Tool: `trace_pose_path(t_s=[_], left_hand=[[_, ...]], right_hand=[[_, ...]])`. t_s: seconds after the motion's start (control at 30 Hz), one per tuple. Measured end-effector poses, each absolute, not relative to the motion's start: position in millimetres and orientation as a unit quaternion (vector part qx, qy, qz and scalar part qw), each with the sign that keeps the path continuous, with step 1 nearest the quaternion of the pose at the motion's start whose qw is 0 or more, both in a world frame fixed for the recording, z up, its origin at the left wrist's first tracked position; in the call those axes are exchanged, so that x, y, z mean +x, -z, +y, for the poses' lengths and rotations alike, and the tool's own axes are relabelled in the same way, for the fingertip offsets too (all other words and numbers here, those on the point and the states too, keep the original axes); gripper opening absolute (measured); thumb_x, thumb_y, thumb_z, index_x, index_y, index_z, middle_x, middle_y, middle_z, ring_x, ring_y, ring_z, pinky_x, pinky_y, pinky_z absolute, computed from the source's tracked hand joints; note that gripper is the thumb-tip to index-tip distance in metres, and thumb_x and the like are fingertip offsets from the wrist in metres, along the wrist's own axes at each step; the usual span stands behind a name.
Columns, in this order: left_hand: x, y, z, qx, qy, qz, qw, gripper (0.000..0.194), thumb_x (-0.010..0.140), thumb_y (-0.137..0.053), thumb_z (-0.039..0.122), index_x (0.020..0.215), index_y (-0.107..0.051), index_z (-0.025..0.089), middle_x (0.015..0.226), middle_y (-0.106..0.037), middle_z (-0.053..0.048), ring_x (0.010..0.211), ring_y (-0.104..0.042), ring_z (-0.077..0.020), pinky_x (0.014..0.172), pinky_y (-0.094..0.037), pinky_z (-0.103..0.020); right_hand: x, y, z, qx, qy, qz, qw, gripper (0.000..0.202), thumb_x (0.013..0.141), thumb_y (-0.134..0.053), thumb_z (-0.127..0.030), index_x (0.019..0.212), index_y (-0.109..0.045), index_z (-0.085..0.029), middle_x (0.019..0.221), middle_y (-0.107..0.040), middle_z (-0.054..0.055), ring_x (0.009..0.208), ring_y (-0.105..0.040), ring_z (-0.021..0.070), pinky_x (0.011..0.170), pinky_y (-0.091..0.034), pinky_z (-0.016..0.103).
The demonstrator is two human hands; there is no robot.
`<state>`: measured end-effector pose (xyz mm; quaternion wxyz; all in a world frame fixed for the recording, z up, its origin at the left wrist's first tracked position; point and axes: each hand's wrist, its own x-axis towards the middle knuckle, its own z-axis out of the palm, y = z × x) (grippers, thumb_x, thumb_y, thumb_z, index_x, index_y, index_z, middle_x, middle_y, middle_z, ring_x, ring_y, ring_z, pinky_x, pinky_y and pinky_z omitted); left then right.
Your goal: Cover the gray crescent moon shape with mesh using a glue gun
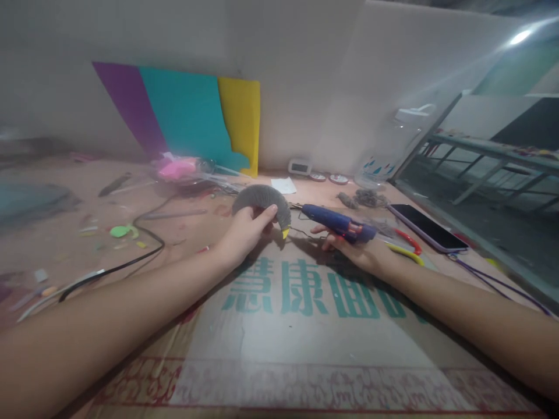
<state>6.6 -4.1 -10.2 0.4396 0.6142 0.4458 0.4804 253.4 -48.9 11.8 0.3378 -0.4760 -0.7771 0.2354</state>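
A grey, ribbed, curved piece (257,196) with a small yellow tip (286,233) is pinched in my left hand (251,230), above the printed sheet. My right hand (345,241) has hold of a dark blue glue gun (334,220). The gun's metal nozzle points left, near the right side of the grey piece; whether they touch is unclear. Some fingers of my right hand show below the gun, and the rest are hidden.
A phone (428,227) and red-yellow handled pliers (408,250) lie right. Behind stand a plastic jug (382,157), a small clock (299,167) and coloured sheets (187,116). A black cable (152,249) crosses the left, near a green piece (119,231).
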Motion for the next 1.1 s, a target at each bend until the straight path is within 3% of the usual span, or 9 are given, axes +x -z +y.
trace_pose_path(t_s=[0.2, 0.37, 0.5, 0.63, 0.77, 0.93, 1.1], left_hand=[[7.6, 14.0, -0.5, 0.578, -0.51, 0.441, 0.46, 0.038, 0.083, -0.06, 0.051, 0.07, -0.06, 0.016, 0.062, -0.057, -0.001, 0.056, -0.051, -0.0119, 0.056, -0.038, -0.024], [6.6, 14.3, 0.7, 0.591, -0.503, 0.436, 0.455, 0.04, 0.084, -0.059, 0.052, 0.071, -0.06, 0.015, 0.062, -0.057, -0.002, 0.056, -0.052, -0.0119, 0.056, -0.039, -0.024], [6.1, 15.3, 1.7, 0.581, -0.509, 0.443, 0.456, 0.04, 0.083, -0.06, 0.054, 0.071, -0.061, 0.015, 0.063, -0.059, -0.002, 0.056, -0.054, -0.0126, 0.055, -0.04, -0.024], [6.0, 16.2, 3.7, 0.559, -0.534, 0.455, 0.443, 0.039, 0.082, -0.061, 0.052, 0.072, -0.061, 0.015, 0.064, -0.059, -0.002, 0.057, -0.053, -0.0126, 0.056, -0.041, -0.024], [6.4, 12.9, 2.3, 0.538, -0.552, 0.451, 0.45, 0.034, 0.083, -0.061, 0.049, 0.076, -0.06, 0.016, 0.065, -0.059, -0.002, 0.057, -0.053, -0.0131, 0.055, -0.042, -0.025], [7.1, 4.3, -5.8, 0.593, -0.53, 0.453, 0.403, 0.035, 0.087, -0.056, 0.045, 0.07, -0.06, 0.015, 0.064, -0.059, -0.003, 0.06, -0.054, -0.014, 0.06, -0.042, -0.026], [6.6, 4.0, -6.4, 0.626, -0.514, 0.454, 0.372, 0.037, 0.088, -0.054, 0.047, 0.068, -0.059, 0.017, 0.065, -0.06, -0.002, 0.063, -0.056, -0.0157, 0.063, -0.042, -0.027]], right_hand=[[259.5, -10.1, -50.4, -0.478, -0.178, -0.804, 0.305, 0.028, 0.091, -0.054, -0.044, 0.101, -0.067, -0.021, 0.091, -0.073, 0.007, 0.073, -0.069, 0.0193, 0.072, -0.057, 0.034], [259.1, -6.7, -41.6, -0.494, -0.154, -0.794, 0.318, 0.032, 0.09, -0.055, -0.046, 0.109, -0.063, -0.021, 0.106, -0.072, 0.01, 0.098, -0.068, 0.0268, 0.087, -0.055, 0.042], [256.9, -7.2, -43.9, -0.482, -0.203, -0.785, 0.332, 0.038, 0.09, -0.055, -0.053, 0.11, -0.064, -0.022, 0.084, -0.072, 0.007, 0.078, -0.07, 0.0236, 0.077, -0.057, 0.04], [257.7, -7.2, -55.7, -0.452, -0.29, -0.767, 0.351, 0.04, 0.095, -0.046, -0.053, 0.114, -0.061, -0.021, 0.07, -0.065, 0.001, 0.05, -0.06, 0.015, 0.057, -0.055, 0.033], [260.3, -4.6, -61.5, -0.447, -0.207, -0.798, 0.347, 0.034, 0.091, -0.055, -0.048, 0.112, -0.062, -0.022, 0.07, -0.067, 0.002, 0.058, -0.065, 0.0183, 0.061, -0.055, 0.033], [253.7, -6.9, -60.0, -0.425, -0.054, -0.813, 0.394, 0.023, 0.084, -0.066, -0.037, 0.103, -0.063, -0.024, 0.103, -0.073, 0.007, 0.093, -0.069, 0.025, 0.081, -0.054, 0.036], [248.6, -9.3, -55.7, -0.436, -0.106, -0.81, 0.378, 0.019, 0.08, -0.068, -0.036, 0.092, -0.063, -0.022, 0.087, -0.072, 0.004, 0.074, -0.068, 0.0206, 0.067, -0.052, 0.031]])
